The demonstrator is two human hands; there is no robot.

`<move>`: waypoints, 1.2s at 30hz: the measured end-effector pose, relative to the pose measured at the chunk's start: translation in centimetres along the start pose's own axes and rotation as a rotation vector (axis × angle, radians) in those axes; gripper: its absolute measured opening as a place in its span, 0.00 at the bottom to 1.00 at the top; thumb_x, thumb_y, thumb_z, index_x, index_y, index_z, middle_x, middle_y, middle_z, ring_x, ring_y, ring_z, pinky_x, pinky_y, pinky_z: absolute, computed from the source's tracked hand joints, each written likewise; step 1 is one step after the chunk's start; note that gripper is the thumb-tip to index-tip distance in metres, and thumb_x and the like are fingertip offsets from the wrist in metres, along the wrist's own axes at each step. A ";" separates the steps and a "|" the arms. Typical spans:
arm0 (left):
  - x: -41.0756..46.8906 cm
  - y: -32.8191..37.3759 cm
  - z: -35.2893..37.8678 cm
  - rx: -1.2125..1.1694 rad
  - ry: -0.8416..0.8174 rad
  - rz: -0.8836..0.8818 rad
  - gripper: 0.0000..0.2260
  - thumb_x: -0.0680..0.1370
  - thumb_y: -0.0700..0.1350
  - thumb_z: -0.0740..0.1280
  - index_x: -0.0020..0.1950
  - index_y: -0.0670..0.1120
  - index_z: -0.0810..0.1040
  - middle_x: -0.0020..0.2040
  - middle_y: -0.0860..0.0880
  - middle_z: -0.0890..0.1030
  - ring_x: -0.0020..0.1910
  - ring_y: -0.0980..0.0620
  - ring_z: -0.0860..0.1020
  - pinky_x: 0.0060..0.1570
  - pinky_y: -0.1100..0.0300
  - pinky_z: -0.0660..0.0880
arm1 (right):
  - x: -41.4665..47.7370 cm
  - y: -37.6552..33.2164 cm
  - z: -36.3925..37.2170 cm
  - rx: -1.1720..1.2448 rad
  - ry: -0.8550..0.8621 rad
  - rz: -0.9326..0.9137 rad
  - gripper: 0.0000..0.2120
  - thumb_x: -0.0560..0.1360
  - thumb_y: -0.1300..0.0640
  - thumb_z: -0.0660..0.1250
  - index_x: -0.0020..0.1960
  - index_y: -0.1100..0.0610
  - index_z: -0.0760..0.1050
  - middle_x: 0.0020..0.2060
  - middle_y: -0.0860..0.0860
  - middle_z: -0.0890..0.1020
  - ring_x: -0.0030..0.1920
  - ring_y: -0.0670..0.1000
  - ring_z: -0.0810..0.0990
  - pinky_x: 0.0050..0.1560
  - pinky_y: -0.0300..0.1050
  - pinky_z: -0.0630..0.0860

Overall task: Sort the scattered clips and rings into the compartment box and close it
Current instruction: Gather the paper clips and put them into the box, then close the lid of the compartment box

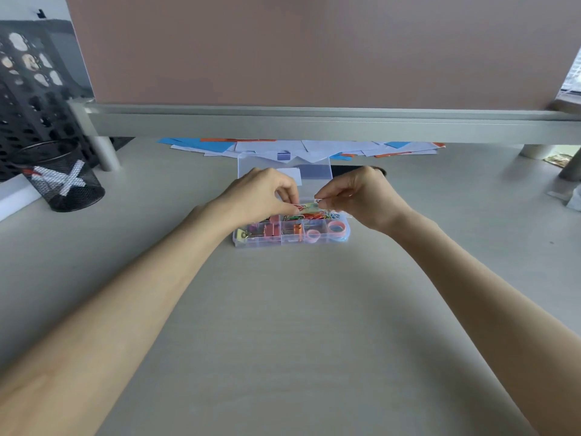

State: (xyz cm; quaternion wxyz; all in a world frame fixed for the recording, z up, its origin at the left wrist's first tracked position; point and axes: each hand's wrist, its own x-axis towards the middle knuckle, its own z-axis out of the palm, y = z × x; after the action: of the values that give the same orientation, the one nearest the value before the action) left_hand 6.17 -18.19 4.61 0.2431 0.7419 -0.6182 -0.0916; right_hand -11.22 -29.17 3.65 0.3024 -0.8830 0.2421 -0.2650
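Note:
A clear plastic compartment box [261, 242] lies on the desk with its lid [316, 170] standing open at the back. Its front compartments hold pink and orange binder clips [271, 230] and pink rings [337, 228]; coloured paper clips [314, 216] fill the back row. My left hand [261, 196] hovers over the box's back left, fingers pinched on a reddish paper clip. My right hand [355, 195] is over the back right, thumb and forefinger pinched on a small silver paper clip [317, 200]. The hands hide much of the back row.
White, blue and orange papers [301, 149] lie behind the box under a grey monitor shelf [314, 121]. A black mesh pen cup [63, 180] and a black perforated rack [28, 89] stand at the left. A shelf leg [569, 168] is at the right.

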 end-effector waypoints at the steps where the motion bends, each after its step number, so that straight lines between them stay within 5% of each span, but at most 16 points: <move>1: 0.0 0.0 0.0 0.003 -0.003 0.002 0.06 0.70 0.51 0.74 0.41 0.52 0.81 0.26 0.67 0.75 0.25 0.65 0.72 0.30 0.61 0.69 | 0.0 0.2 0.1 -0.038 -0.013 -0.038 0.05 0.69 0.67 0.73 0.44 0.60 0.84 0.37 0.51 0.85 0.36 0.40 0.81 0.43 0.31 0.77; 5: -0.2 0.3 0.2 -0.005 -0.027 0.027 0.05 0.71 0.52 0.74 0.42 0.53 0.81 0.26 0.70 0.75 0.27 0.57 0.70 0.32 0.59 0.67 | 0.2 0.5 0.3 -0.190 -0.056 -0.148 0.07 0.71 0.66 0.71 0.45 0.58 0.85 0.37 0.47 0.85 0.44 0.42 0.80 0.43 0.25 0.72; 8: -0.4 0.1 0.4 -0.011 0.019 0.026 0.04 0.71 0.53 0.73 0.42 0.54 0.82 0.24 0.57 0.75 0.25 0.53 0.69 0.31 0.59 0.68 | 0.3 0.6 0.1 -0.226 -0.056 -0.171 0.07 0.73 0.65 0.70 0.46 0.57 0.85 0.38 0.44 0.84 0.44 0.42 0.80 0.44 0.25 0.71; 12: -0.7 0.0 0.4 -0.047 0.091 0.026 0.03 0.74 0.51 0.70 0.42 0.54 0.82 0.23 0.57 0.74 0.24 0.53 0.67 0.30 0.58 0.68 | 0.4 0.8 0.2 -0.170 -0.009 -0.143 0.05 0.74 0.63 0.70 0.47 0.57 0.84 0.41 0.48 0.86 0.44 0.42 0.79 0.42 0.24 0.69; 15: -0.8 -0.7 0.4 -0.112 0.188 -0.001 0.04 0.76 0.49 0.67 0.45 0.53 0.81 0.28 0.66 0.76 0.23 0.59 0.68 0.32 0.59 0.69 | 0.4 1.0 -0.1 -0.143 0.030 -0.105 0.06 0.75 0.62 0.68 0.49 0.58 0.83 0.40 0.46 0.85 0.42 0.42 0.79 0.42 0.22 0.68; 19: -1.0 -3.5 0.9 -0.199 0.353 -0.070 0.06 0.76 0.49 0.64 0.47 0.55 0.81 0.40 0.59 0.82 0.30 0.60 0.74 0.40 0.57 0.74 | 0.5 2.2 0.3 -0.061 0.191 -0.019 0.10 0.77 0.64 0.63 0.54 0.59 0.81 0.43 0.48 0.84 0.43 0.45 0.80 0.41 0.21 0.69; 24: -1.6 -6.8 1.8 -0.334 0.585 -0.222 0.08 0.77 0.43 0.62 0.49 0.53 0.80 0.49 0.55 0.83 0.47 0.52 0.78 0.47 0.61 0.73 | 1.5 4.5 1.9 0.171 0.350 0.236 0.14 0.79 0.56 0.60 0.63 0.57 0.76 0.52 0.50 0.81 0.51 0.47 0.77 0.55 0.43 0.75; 28: -0.5 -8.1 1.9 -0.411 0.504 -0.377 0.13 0.80 0.45 0.61 0.64 0.48 0.77 0.62 0.53 0.79 0.57 0.55 0.76 0.58 0.64 0.68 | 2.8 4.7 2.5 0.241 0.273 0.334 0.19 0.80 0.53 0.59 0.69 0.56 0.69 0.59 0.51 0.79 0.60 0.52 0.77 0.67 0.51 0.71; 31: 0.4 -8.1 2.2 -0.456 0.382 -0.374 0.19 0.79 0.48 0.62 0.71 0.49 0.71 0.59 0.54 0.80 0.60 0.55 0.76 0.64 0.59 0.69 | 2.9 4.4 2.8 0.218 0.220 0.303 0.19 0.79 0.58 0.58 0.69 0.56 0.69 0.57 0.55 0.82 0.57 0.56 0.79 0.63 0.55 0.74; 36: -0.2 -7.7 1.9 -0.579 0.416 -0.276 0.17 0.79 0.41 0.63 0.68 0.48 0.71 0.49 0.53 0.83 0.50 0.57 0.77 0.55 0.62 0.70 | 2.1 4.7 2.4 0.297 0.250 0.295 0.23 0.76 0.66 0.63 0.70 0.57 0.68 0.52 0.50 0.84 0.54 0.51 0.81 0.59 0.51 0.78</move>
State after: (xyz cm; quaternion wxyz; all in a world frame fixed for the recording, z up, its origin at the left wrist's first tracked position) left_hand 12.03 -17.62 -0.76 0.5484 0.7214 -0.3984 -0.1417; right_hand -9.44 -32.75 -0.35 0.4322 -0.7443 0.3622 -0.3578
